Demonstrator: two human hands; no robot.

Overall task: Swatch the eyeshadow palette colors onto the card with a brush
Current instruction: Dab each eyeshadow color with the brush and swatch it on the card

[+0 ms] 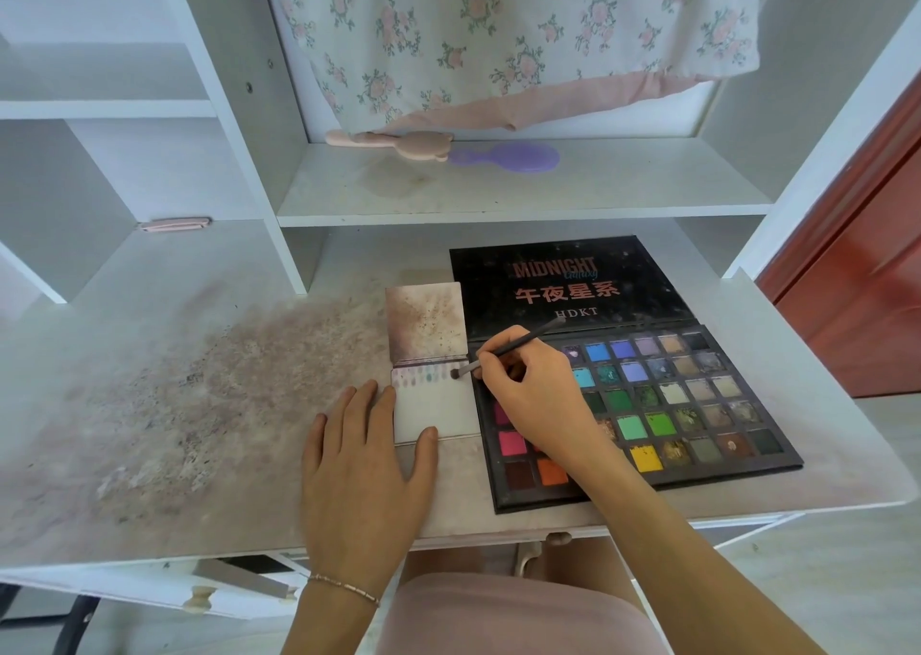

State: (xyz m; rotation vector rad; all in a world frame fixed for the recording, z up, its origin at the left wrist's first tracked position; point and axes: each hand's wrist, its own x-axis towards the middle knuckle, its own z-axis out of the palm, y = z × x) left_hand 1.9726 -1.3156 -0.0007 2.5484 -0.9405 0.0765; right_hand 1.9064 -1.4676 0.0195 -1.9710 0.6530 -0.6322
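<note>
Right hand [528,395]: fingers [491,355] pinch the eyeshadow brush [508,348] low on its handle. Brush long axis runs from upper right down to lower left; its tip touches the card [433,415] at the right end of the top row of swatches [423,378]. Left hand [364,460]: fingers spread flat, pressing the card's left and lower edges to the counter [199,405]. The card lies just beside the eyeshadow palette [697,405], whose open pans sit to the right, under and beyond the right hand; that hand is the nearer one. Judgement: the row is nearly full; blank card remains below it. A powder-stained square card [426,323] borders the top edge.
</note>
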